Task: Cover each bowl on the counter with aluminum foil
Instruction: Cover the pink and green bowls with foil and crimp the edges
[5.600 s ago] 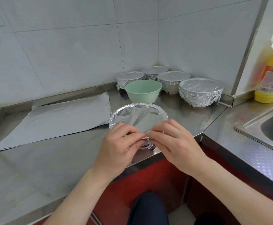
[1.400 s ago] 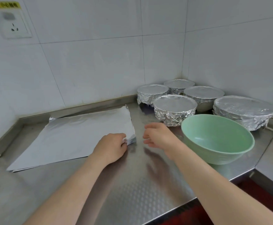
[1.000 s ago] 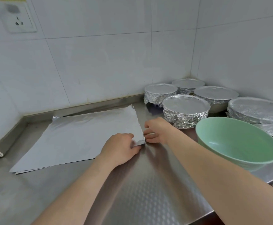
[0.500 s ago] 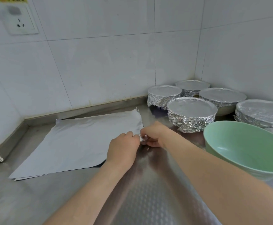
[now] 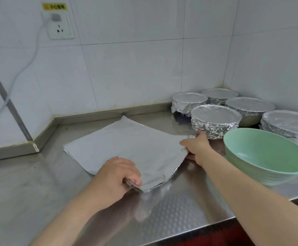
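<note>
Five foil-covered bowls (image 5: pixel 215 121) cluster behind one green bowl (image 5: pixel 267 157), which is uncovered and empty. Left of the green bowl lies the foil sheet (image 5: pixel 127 146), its front edge raised. The left hand (image 5: pixel 118 173) pinches its near corner and the right hand (image 5: pixel 196 148) grips the corner beside the bowl. Open counter (image 5: pixel 38 192) stretches farther left.

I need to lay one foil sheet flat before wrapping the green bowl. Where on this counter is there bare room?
Bare steel counter lies left of the stack of silver foil sheets, and in front of it toward the near edge. The back right corner is crowded: five foil-covered bowls and the pale green round bowl.
</note>
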Demonstrator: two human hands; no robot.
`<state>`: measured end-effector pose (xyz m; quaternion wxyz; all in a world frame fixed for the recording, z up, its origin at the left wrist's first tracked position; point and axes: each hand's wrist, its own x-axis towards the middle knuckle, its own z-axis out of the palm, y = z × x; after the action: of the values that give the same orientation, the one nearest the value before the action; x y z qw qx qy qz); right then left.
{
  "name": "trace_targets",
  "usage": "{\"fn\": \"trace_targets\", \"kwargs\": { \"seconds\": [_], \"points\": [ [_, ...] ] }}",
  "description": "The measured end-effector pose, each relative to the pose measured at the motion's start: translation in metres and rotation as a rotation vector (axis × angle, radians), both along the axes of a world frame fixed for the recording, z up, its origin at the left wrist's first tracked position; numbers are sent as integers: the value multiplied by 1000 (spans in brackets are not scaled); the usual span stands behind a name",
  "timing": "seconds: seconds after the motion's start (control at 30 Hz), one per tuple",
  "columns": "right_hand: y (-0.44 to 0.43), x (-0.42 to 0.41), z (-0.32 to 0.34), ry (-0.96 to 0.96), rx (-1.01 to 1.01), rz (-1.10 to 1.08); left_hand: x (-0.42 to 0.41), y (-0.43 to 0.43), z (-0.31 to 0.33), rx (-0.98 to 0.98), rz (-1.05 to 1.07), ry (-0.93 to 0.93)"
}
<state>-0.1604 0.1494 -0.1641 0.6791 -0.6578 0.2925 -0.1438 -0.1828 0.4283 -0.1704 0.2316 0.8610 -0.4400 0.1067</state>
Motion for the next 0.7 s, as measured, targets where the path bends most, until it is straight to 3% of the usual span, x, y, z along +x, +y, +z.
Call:
{"fn": "trace_targets", "kwargs": {
  "seconds": [0.07, 0.2, 0.37, 0.47, 0.7],
  "points": [
    [1, -16, 2, 19, 36, 77, -6, 24, 1, -65, 98, 102],
    [2, -45, 11, 156, -126, 323, -18, 64, 11, -155, 224, 506],
    [9, -45, 11, 228, -332, 397, 4, 106, 6, -241, 656, 462],
    [16, -40, 13, 220, -403, 401, 6, 107, -1, -65, 860, 430],
    [23, -42, 13, 196, -472, 371, -15, 80, 8, 28, 931, 452]
  ]
}}
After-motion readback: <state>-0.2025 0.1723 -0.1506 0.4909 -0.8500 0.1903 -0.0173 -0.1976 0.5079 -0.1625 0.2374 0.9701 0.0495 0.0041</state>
